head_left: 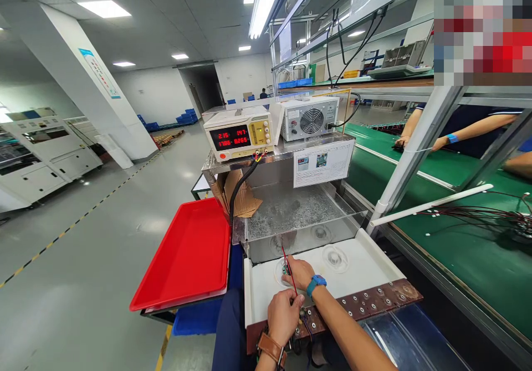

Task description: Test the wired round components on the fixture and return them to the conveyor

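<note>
My right hand (300, 273), a blue band at its wrist, is closed around a small green circuit board (285, 269) over the white tray. Most of the board is covered by the fingers. Thin red wires (290, 272) run by it toward me. Nearer to me, my left hand (284, 314) pinches the red wires between thumb and fingers, close to the brown front strip (366, 300) studded with metal contacts. White lines the tray (366, 263), which has clear round fixtures (334, 258) in it.
An instrument with red digits (238, 133) and a fan-backed unit (311, 119) stand on the metal shelf above the tray. A black cable (239, 188) hangs down. A red bin (187, 254) is at left. On the green bench (461, 243) at right lie wires; a co-worker's arms (461, 130) reach there.
</note>
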The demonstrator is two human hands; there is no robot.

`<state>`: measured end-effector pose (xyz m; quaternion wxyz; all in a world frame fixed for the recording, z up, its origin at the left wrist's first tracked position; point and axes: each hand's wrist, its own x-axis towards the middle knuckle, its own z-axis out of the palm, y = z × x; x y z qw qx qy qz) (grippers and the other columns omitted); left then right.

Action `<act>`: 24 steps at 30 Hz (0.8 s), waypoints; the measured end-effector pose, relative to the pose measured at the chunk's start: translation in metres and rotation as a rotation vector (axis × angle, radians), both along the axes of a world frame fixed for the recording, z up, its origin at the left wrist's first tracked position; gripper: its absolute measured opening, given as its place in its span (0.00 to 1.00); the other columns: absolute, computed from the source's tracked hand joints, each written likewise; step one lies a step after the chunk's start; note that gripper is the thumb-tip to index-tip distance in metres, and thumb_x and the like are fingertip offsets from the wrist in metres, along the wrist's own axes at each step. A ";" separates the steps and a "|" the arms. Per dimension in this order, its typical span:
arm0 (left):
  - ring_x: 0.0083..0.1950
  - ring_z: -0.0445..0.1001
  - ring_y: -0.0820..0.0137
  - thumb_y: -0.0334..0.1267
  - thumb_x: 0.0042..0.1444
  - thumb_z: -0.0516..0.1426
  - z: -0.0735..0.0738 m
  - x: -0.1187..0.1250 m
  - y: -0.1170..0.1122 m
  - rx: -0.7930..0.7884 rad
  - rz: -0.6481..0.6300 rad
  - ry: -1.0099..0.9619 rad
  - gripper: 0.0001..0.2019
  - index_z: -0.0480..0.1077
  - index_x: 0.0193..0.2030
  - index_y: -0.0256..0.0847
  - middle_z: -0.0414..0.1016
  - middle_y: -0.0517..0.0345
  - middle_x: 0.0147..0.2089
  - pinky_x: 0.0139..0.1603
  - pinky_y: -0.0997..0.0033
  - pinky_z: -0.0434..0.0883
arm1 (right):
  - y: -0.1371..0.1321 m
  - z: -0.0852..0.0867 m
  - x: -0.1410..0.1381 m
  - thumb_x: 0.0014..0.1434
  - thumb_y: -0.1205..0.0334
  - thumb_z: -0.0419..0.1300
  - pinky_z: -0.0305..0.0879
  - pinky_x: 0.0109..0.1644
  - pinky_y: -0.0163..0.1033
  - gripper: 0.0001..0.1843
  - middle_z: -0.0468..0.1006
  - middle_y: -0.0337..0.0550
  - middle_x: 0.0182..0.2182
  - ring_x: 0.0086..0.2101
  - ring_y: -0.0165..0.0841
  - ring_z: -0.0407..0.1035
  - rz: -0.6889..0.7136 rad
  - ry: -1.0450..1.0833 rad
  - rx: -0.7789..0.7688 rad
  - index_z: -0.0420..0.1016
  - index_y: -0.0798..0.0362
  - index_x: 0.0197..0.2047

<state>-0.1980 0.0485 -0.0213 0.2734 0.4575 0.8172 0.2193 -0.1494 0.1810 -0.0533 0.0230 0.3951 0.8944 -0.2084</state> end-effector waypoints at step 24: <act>0.38 0.76 0.65 0.43 0.59 0.53 0.006 0.001 0.000 -0.001 -0.006 0.008 0.13 0.75 0.29 0.42 0.81 0.55 0.33 0.35 0.70 0.56 | 0.001 -0.004 0.000 0.54 0.55 0.61 0.61 0.40 0.39 0.20 0.80 0.52 0.40 0.42 0.44 0.75 0.001 0.009 0.001 0.67 0.53 0.48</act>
